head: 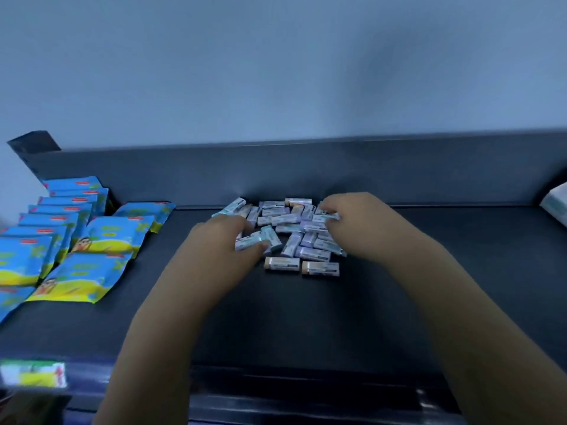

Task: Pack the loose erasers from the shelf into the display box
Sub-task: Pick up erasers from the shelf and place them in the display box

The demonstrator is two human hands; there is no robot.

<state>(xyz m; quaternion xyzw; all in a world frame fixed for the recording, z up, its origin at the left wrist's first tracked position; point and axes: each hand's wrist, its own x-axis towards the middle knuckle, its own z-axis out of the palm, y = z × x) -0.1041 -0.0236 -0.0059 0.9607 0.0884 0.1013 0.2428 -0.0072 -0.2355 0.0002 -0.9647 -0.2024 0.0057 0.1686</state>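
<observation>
Lying well left of my left hand, glossy blue-and-yellow plastic packets point(92, 240) overlap on the dark flat metal shelf point(460, 271). My left hand point(221, 253) curls over the left edge of the loose pile of small rectangular erasers point(291, 237) in pale lilac, mint and peach sleeves, thumb and fingers closed round one or two. The pile lies between both hands, near the shelf's back wall. My right hand point(356, 228) covers its right side, fingertips pinching an eraser point(329, 216). Far right, a blurred white object point(555, 204) shows.
</observation>
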